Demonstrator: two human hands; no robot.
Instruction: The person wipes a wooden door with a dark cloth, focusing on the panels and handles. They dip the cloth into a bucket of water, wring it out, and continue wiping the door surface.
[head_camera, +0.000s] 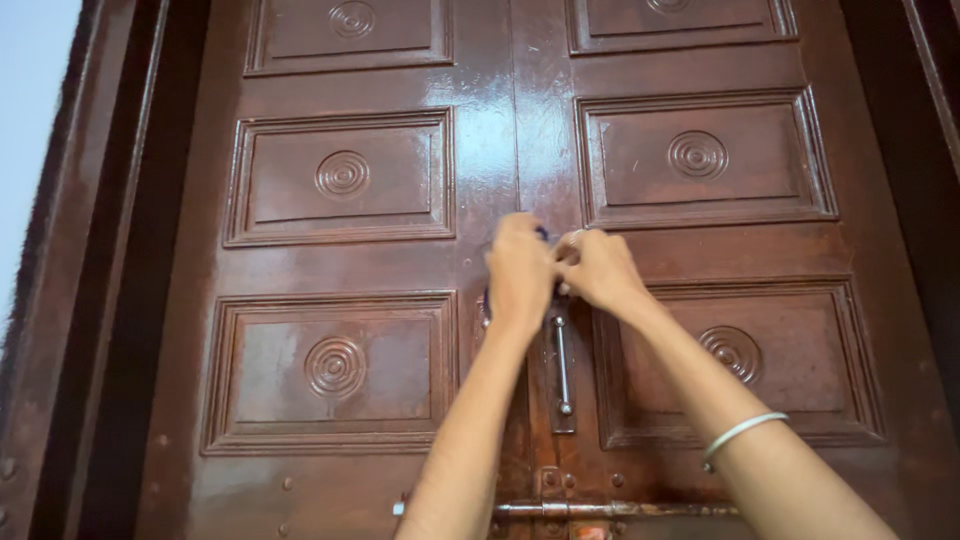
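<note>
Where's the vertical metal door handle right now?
In the head view, the metal handle sits on the right door leaf beside the centre seam, directly below the right hand and above the horizontal sliding bolt.

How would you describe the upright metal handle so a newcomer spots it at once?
Start at the brown double door and follow its centre seam down to where both hands meet. Just below the right hand and beside the left hand, the handle is a slim silver bar standing upright. The only other metal bar, the bolt, lies flat across the bottom.

bare forearms; silver bangle (742, 432) on right wrist
</note>
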